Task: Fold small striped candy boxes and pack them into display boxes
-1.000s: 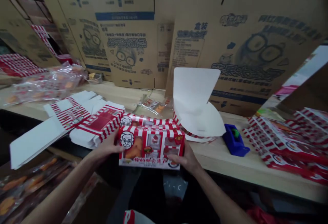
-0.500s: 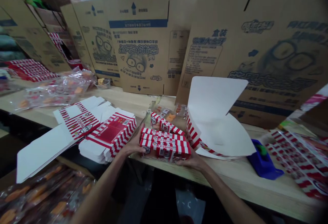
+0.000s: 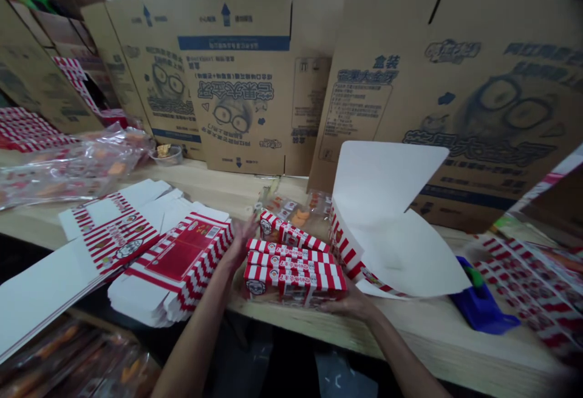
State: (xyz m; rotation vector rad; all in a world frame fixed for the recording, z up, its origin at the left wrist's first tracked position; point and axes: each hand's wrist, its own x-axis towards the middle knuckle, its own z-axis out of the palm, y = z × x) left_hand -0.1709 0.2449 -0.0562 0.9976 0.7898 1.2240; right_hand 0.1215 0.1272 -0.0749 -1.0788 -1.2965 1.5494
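Note:
Several small red-and-white striped boxes (image 3: 294,277) stand pressed side by side near the table's front edge, clear windows facing me. Behind them, one more striped box (image 3: 291,231) stands at a slant, apart at its left end. My right hand (image 3: 353,302) is closed round the right end of the row, its fingertips at the lower front. Off the row's left end, my left hand (image 3: 240,243) has its fingers stretched toward the slanted box; they are slightly blurred. A large white open carton (image 3: 392,240) with striped sides stands just right of the boxes.
Flat striped cartons (image 3: 182,252) are stacked at left. Clear-wrapped snacks (image 3: 300,216) lie behind the boxes, and more bags (image 3: 77,167) at far left. A blue tape dispenser (image 3: 485,304) sits at right. Large cardboard sheets (image 3: 246,82) wall the back.
My left hand has left the row's left end and moved back toward the slanted box, its fingers stretching out. My right hand stays at the right end. The view has shifted slightly.

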